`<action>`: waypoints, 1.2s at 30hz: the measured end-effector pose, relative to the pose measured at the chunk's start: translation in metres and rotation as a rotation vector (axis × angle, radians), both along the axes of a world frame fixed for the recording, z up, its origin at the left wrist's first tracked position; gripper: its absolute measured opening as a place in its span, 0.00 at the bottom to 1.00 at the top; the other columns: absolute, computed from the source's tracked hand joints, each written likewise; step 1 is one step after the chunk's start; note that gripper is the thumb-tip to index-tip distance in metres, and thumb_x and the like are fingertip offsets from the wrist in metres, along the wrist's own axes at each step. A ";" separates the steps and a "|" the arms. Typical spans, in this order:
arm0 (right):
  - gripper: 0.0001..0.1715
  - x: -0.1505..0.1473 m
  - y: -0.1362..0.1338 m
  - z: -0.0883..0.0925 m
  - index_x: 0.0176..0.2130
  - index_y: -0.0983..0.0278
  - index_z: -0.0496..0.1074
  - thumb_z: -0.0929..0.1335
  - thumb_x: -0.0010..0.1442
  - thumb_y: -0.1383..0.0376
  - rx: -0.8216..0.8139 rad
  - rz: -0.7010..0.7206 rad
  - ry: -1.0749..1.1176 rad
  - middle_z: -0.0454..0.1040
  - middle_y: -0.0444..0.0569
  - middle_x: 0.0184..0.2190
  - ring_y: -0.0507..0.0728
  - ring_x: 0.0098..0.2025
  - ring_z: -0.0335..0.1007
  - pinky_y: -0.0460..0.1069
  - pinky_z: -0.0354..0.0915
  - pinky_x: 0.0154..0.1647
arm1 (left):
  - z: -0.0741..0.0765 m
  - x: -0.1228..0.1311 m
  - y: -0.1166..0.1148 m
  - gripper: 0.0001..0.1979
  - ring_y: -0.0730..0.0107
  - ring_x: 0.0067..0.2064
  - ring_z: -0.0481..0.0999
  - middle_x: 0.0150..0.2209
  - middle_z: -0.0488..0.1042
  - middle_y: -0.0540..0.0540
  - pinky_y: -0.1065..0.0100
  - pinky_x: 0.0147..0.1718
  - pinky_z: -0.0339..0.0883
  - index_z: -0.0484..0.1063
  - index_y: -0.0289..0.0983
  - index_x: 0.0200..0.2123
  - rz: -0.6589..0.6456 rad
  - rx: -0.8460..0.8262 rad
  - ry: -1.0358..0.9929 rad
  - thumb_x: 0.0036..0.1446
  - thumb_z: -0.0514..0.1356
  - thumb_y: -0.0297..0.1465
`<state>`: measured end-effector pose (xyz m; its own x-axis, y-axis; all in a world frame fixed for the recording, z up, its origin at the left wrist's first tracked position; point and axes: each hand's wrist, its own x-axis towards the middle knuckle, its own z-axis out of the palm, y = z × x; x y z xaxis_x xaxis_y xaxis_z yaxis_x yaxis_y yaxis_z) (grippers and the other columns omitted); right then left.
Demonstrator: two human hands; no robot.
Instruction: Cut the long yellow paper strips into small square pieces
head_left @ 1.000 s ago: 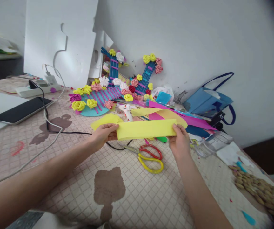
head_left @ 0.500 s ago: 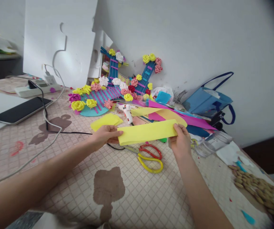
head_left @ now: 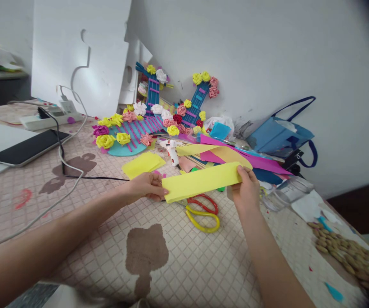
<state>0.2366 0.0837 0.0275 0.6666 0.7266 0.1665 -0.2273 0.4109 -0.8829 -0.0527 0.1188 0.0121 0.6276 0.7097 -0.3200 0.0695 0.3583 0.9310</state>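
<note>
A folded strip of yellow crepe paper stretches between my two hands, above the table. My left hand pinches its lower left end. My right hand grips the right end, which sits a little higher. Just below the strip lie scissors with one red and one yellow handle; their blades are mostly hidden under the paper. Another piece of yellow paper rests beyond my left hand. Behind the strip is a white glue gun, near a longer yellow band.
Paper-flower-covered blue guitar shapes stand at the back. Magenta sheets, a clear jar, a blue bag and peanuts are on the right. A tablet, a power strip and loose cables occupy the left.
The strip has shifted slightly right, and its left end has dropped, so it tilts more. Both hands have moved with it, still holding its ends.
</note>
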 end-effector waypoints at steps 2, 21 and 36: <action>0.10 0.001 0.000 0.001 0.26 0.64 0.69 0.73 0.42 0.65 0.005 -0.007 0.002 0.73 0.38 0.24 0.50 0.28 0.71 0.45 0.68 0.29 | 0.000 0.000 -0.001 0.16 0.77 0.25 0.73 0.27 0.76 0.47 0.76 0.26 0.67 0.70 0.31 0.32 -0.042 0.030 0.030 0.39 0.69 0.29; 0.13 -0.007 -0.006 0.005 0.28 0.64 0.69 0.74 0.41 0.62 -0.046 0.061 -0.094 0.71 0.40 0.26 0.50 0.27 0.68 0.43 0.66 0.19 | -0.002 -0.006 0.019 0.15 0.76 0.32 0.73 0.32 0.70 0.50 0.72 0.31 0.70 0.68 0.33 0.35 0.528 0.154 -0.162 0.42 0.66 0.26; 0.27 -0.006 -0.018 0.014 0.47 0.57 0.66 0.72 0.46 0.65 -0.227 0.518 -0.243 0.70 0.37 0.22 0.49 0.24 0.67 0.42 0.63 0.22 | -0.002 -0.024 0.040 0.17 0.77 0.29 0.71 0.28 0.70 0.53 0.75 0.28 0.65 0.65 0.36 0.31 0.576 0.302 -0.160 0.38 0.67 0.31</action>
